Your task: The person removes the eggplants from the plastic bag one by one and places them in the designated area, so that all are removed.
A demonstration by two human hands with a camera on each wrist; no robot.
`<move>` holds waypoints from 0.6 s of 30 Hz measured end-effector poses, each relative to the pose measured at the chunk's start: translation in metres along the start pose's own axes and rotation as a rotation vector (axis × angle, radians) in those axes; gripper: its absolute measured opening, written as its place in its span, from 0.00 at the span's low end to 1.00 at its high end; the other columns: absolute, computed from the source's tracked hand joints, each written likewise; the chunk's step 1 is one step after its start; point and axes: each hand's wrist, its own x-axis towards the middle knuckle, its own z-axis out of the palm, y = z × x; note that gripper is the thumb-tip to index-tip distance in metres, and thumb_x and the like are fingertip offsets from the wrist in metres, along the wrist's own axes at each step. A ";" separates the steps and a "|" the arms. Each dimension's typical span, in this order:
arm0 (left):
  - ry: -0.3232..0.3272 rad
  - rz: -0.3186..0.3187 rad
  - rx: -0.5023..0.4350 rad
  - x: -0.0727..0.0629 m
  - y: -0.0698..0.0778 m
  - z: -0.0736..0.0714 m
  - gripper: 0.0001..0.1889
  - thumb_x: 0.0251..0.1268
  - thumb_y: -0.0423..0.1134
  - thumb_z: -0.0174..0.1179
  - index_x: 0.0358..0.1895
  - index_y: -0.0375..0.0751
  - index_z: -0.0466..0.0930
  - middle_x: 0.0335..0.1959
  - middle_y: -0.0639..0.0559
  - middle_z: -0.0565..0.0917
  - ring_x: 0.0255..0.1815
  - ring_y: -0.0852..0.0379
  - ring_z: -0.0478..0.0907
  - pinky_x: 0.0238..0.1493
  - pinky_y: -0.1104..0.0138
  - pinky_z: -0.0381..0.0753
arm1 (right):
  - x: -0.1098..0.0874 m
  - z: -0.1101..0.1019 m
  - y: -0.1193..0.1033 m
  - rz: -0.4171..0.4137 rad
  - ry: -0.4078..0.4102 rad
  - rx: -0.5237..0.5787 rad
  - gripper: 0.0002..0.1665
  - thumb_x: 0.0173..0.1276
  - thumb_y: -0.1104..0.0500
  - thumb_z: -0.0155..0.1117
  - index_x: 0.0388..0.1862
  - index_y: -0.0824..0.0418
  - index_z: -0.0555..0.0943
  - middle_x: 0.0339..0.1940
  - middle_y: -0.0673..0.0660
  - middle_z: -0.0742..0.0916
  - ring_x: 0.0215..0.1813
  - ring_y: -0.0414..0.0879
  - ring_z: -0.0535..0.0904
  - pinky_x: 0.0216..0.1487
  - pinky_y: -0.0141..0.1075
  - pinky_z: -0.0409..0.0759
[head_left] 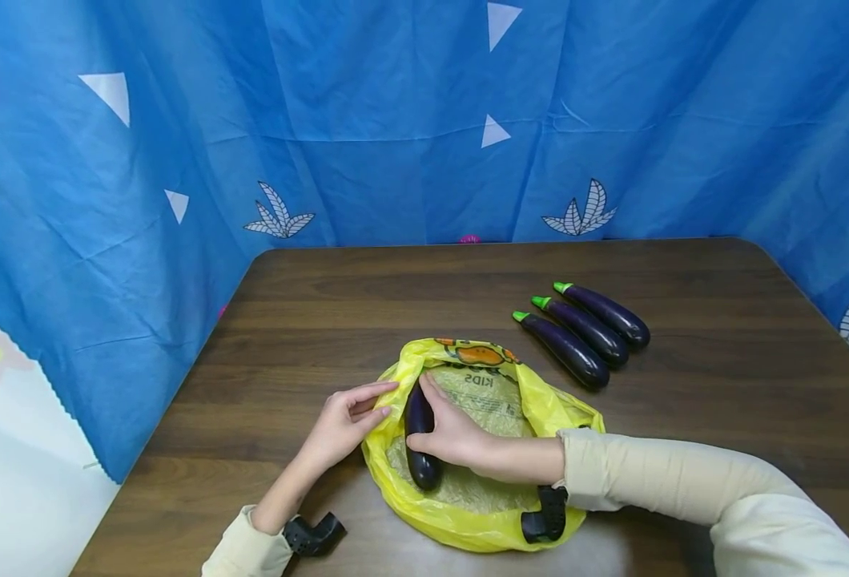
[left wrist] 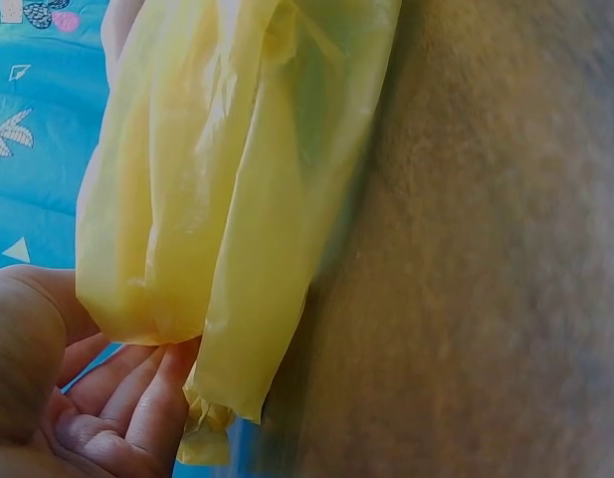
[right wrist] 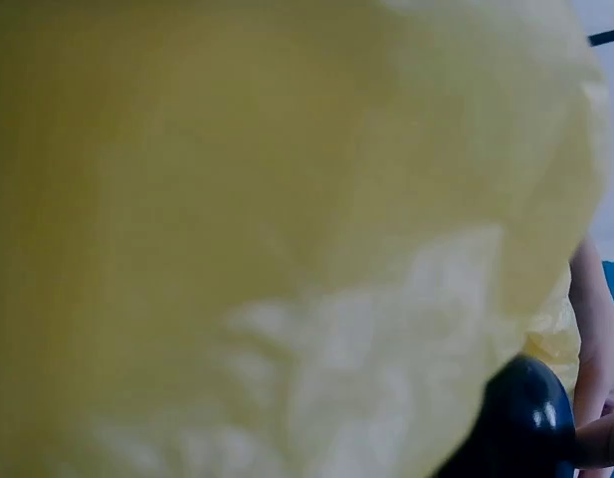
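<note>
A yellow plastic bag point(head_left: 453, 530) lies on the table with its mouth spread wide, dark print showing on its inside. My left hand point(head_left: 345, 421) pinches the bag's left rim between thumb and fingers; the left wrist view has the yellow film point(left wrist: 187, 179) hanging in folds from that hold. Inside the bag, my right hand point(head_left: 460, 433) grips a dark purple eggplant point(head_left: 419, 433), thumb and fingers along its right side. The eggplant lies lengthwise against the bag's left wall, its rounded end toward me. In the right wrist view that glossy end point(right wrist: 530, 408) shows beside the blurred bag wall.
Three more eggplants, a near one point(head_left: 563, 350), a middle one point(head_left: 585, 330) and a far one point(head_left: 605, 312), lie side by side behind the bag to the right, green stems pointing left. A blue patterned curtain point(head_left: 396, 120) hangs behind the brown wooden table point(head_left: 720, 353).
</note>
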 end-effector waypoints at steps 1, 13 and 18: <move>0.001 0.005 -0.007 0.000 -0.005 0.000 0.19 0.60 0.24 0.60 0.56 0.29 0.76 0.57 0.36 0.74 0.57 0.44 0.72 0.50 0.64 0.76 | 0.000 0.000 0.000 0.009 -0.005 0.024 0.54 0.58 0.64 0.65 0.74 0.66 0.43 0.75 0.62 0.48 0.73 0.55 0.45 0.68 0.52 0.53; 0.004 0.029 -0.038 0.000 -0.010 0.000 0.18 0.61 0.25 0.60 0.55 0.30 0.77 0.57 0.37 0.75 0.57 0.46 0.72 0.50 0.65 0.76 | 0.000 -0.008 0.002 0.057 -0.045 0.099 0.53 0.56 0.68 0.64 0.75 0.63 0.45 0.74 0.62 0.54 0.71 0.55 0.52 0.63 0.50 0.63; 0.004 0.031 -0.039 0.000 -0.011 0.001 0.18 0.61 0.25 0.60 0.55 0.30 0.77 0.57 0.37 0.75 0.57 0.46 0.72 0.50 0.65 0.76 | 0.000 -0.009 0.003 0.057 -0.057 0.130 0.53 0.55 0.69 0.64 0.75 0.64 0.46 0.73 0.62 0.56 0.70 0.54 0.54 0.63 0.48 0.64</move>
